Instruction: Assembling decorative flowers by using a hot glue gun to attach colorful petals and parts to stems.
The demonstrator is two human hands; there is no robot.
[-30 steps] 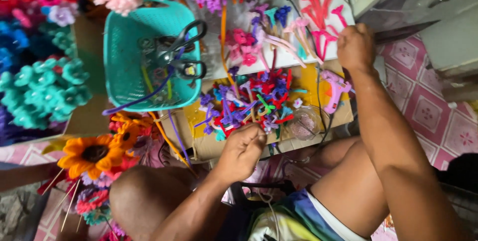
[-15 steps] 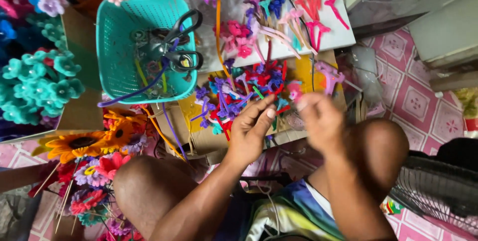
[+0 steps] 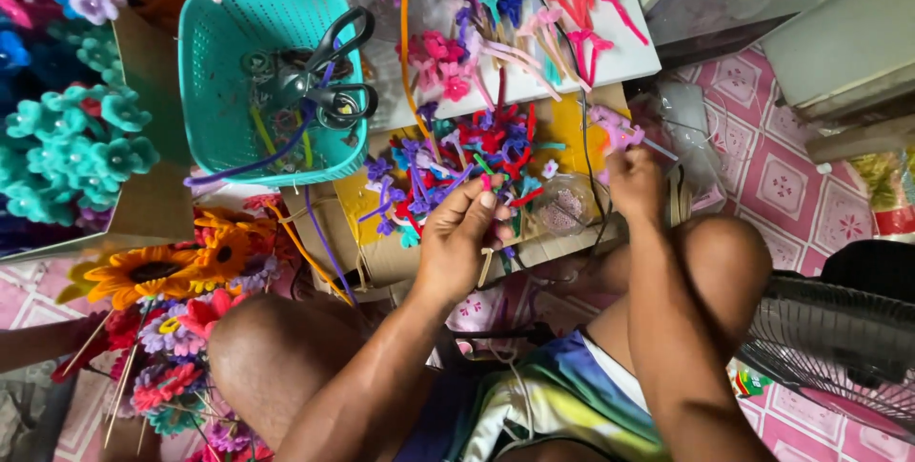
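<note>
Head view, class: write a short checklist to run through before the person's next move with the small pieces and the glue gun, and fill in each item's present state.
1. Left hand has a piece pinched in its fingers: cannot tell, the fingertips are bunched but any piece is too small to make out.
2. Right hand is on the pink glue gun: ok.
3. Pile of small coloured pieces lies just beyond the left hand: ok.
4. Clear dish of beads sits upright between the hands: ok.
5. Scissors are stowed in the teal basket, away from both hands: ok.
</note>
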